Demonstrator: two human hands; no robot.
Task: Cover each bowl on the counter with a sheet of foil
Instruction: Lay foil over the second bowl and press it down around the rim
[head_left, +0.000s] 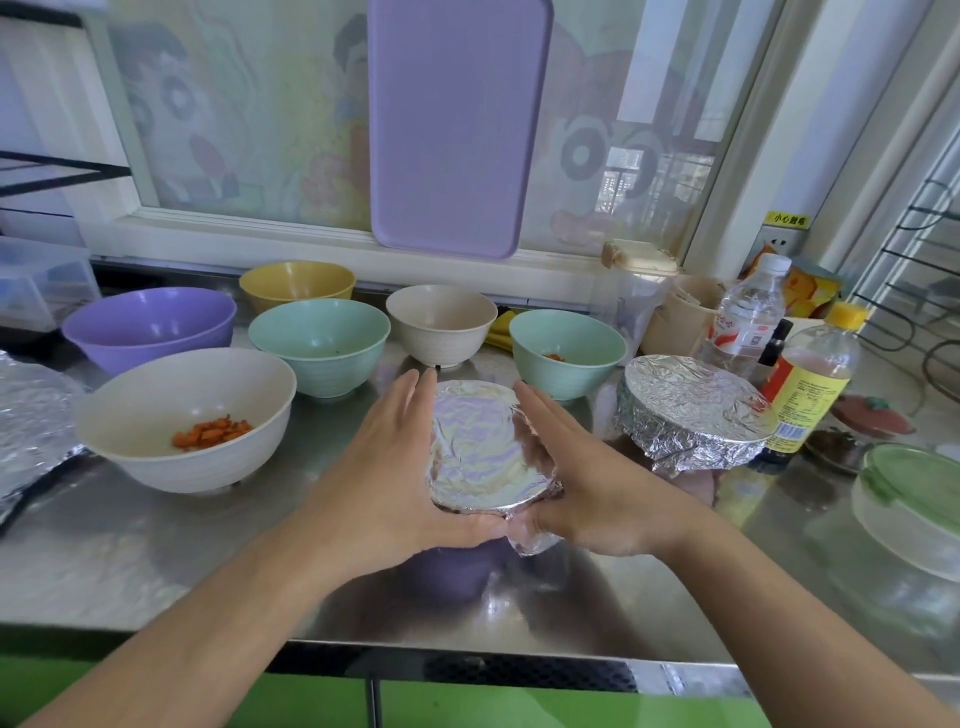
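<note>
Foil (475, 449) lies stretched over the mouth of a purple bowl (457, 564) at the middle of the steel counter (130, 561), and both hands are pressed against its sides. The left hand (387, 467) cups the bowl's left rim with fingers straight and together, thumb hooked round the near edge; the right hand (582, 486) mirrors it on the right, fingers flat along the rim, thumb pinching a crumpled flap of foil at the front. Neither hand is closed into a fist; each is open and moulded to the bowl. Just to the right stands a second foil-covered bowl (693, 410), tilted slightly (its wrap is rougher and more wrinkled). Uncovered bowls ring the far side: a cream bowl with chopped carrot (184, 415) at the left, a large purple bowl (148, 325) behind it, a yellow bowl (296, 283), a mint-green bowl (319, 343), a small beige bowl (441, 322), and another green bowl (566, 351) with a few orange pieces inside. Loose foil sheet (31, 421) lies at the far left edge. Bottles (810, 384) stand at the right, and a lilac tray (457, 124) leans against the window.
</note>
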